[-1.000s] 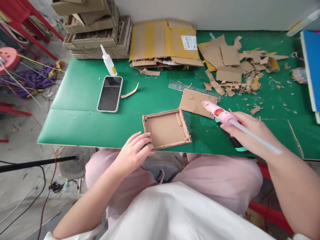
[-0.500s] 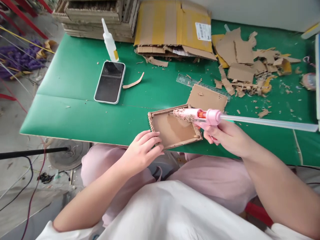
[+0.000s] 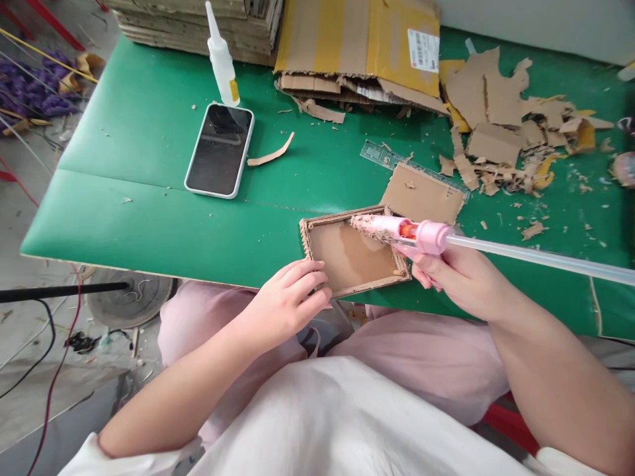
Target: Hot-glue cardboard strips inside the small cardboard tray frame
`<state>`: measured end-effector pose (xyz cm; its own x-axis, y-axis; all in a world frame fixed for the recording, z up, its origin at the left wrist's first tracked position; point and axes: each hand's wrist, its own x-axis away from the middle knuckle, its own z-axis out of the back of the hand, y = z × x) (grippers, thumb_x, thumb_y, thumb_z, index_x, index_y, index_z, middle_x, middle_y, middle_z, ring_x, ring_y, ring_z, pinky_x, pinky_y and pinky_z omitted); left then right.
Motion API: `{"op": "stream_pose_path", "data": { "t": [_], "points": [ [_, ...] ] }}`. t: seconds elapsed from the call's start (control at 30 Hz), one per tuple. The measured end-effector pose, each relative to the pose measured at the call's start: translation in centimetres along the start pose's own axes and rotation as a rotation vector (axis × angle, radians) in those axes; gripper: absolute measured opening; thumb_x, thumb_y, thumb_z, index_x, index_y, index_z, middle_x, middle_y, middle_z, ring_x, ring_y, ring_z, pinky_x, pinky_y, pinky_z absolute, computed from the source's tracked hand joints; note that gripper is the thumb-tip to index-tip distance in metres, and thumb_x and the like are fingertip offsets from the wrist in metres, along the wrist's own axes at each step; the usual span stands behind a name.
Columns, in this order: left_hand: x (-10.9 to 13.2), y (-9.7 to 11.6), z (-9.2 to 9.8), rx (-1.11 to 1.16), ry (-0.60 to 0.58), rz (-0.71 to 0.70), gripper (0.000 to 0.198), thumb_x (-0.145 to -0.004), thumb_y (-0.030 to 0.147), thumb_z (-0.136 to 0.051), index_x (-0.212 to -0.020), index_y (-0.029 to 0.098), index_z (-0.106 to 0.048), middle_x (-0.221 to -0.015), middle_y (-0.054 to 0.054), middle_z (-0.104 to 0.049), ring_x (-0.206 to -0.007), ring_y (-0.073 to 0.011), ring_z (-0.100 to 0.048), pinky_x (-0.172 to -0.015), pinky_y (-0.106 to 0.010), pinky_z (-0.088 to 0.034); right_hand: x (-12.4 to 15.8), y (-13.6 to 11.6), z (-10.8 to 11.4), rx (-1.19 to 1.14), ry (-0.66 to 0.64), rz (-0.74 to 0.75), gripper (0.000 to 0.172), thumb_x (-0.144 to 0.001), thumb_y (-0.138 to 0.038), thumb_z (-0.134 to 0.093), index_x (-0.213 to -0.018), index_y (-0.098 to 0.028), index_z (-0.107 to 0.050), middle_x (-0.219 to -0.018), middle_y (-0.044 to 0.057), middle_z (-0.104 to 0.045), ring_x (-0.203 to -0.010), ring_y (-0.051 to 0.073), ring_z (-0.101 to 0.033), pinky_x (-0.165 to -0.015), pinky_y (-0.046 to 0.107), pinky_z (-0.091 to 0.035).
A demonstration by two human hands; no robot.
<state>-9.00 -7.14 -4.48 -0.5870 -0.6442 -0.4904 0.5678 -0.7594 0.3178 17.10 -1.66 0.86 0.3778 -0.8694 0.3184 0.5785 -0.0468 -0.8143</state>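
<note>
A shallow cardboard tray [image 3: 353, 256] with raised strip walls lies at the near edge of the green table [image 3: 149, 198]. My left hand [image 3: 292, 299] rests against its near left corner, fingers curled on the rim. My right hand [image 3: 456, 277] grips a pink hot glue gun [image 3: 407, 233] with a long clear glue stick out the back. The gun's crusted nozzle points left over the tray's far wall.
A phone [image 3: 219, 149] lies face up at left, a white glue bottle [image 3: 222, 59] behind it. A flat cardboard piece [image 3: 423, 194] and a clear ruler [image 3: 391, 158] sit beyond the tray. Cardboard scraps [image 3: 510, 132] litter the right; flattened boxes [image 3: 357, 46] stack at the back.
My right hand has swung the glue gun leftward from beside the tray to over its far wall. My left hand has stayed at the tray's corner. The view has tilted down.
</note>
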Motion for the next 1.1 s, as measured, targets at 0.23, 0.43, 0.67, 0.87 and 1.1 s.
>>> {"op": "stream_pose_path", "data": {
  "t": [0.23, 0.43, 0.67, 0.87, 1.1],
  "points": [
    [0.0, -0.1, -0.1, -0.004, 0.001, -0.010, 0.011, -0.085, 0.022, -0.062, -0.087, 0.011, -0.060, -0.090, -0.007, -0.066, -0.102, -0.0223, -0.062, -0.090, -0.036, -0.057, -0.1, -0.3, -0.6, -0.012, 0.002, 0.024, 0.035, -0.086, -0.056, -0.048, -0.094, -0.023, -0.055, -0.052, -0.005, -0.043, -0.051, 0.014, -0.043, -0.065, 0.035, -0.048],
    [-0.1, 0.0, 0.0, -0.005, 0.000, -0.011, 0.010, -0.085, 0.022, -0.061, -0.087, 0.012, -0.060, -0.090, -0.007, -0.066, -0.103, -0.0219, -0.062, -0.090, -0.035, -0.057, -0.5, 0.2, -1.1, -0.071, -0.028, 0.036, 0.030, -0.087, -0.053, -0.050, -0.092, -0.024, -0.058, -0.051, -0.006, -0.039, -0.054, 0.015, -0.047, -0.096, 0.043, -0.045],
    [0.1, -0.1, -0.2, -0.006, -0.004, -0.011, 0.010, -0.085, 0.021, -0.062, -0.086, 0.011, -0.061, -0.090, -0.007, -0.066, -0.102, -0.0224, -0.062, -0.090, -0.035, -0.057, -0.7, -0.1, -1.4, -0.034, -0.023, 0.080, 0.034, -0.085, -0.056, -0.050, -0.091, -0.023, -0.060, -0.057, -0.003, -0.042, -0.059, 0.015, -0.051, -0.071, 0.035, -0.050],
    [0.1, -0.1, 0.0, 0.001, -0.019, -0.003, 0.012, -0.085, 0.022, -0.062, -0.089, 0.011, -0.061, -0.092, -0.008, -0.066, -0.105, -0.0221, -0.062, -0.092, -0.036, -0.056, 0.7, 0.0, 0.7, -0.153, 0.059, 0.079, 0.040, -0.085, -0.058, -0.051, -0.096, -0.021, -0.058, -0.053, -0.004, -0.047, -0.044, 0.009, -0.039, -0.037, 0.025, -0.029],
    [-0.1, -0.1, 0.3, 0.004, -0.028, 0.005, 0.012, -0.085, 0.022, -0.062, -0.087, 0.011, -0.062, -0.091, -0.008, -0.067, -0.103, -0.0235, -0.064, -0.089, -0.036, -0.058, 2.1, 1.3, 3.5, 0.052, 0.265, -0.072, 0.051, -0.075, -0.071, -0.051, -0.079, -0.021, -0.053, -0.051, -0.002, -0.048, -0.045, 0.012, -0.042, -0.045, 0.029, -0.036]
  ]
}}
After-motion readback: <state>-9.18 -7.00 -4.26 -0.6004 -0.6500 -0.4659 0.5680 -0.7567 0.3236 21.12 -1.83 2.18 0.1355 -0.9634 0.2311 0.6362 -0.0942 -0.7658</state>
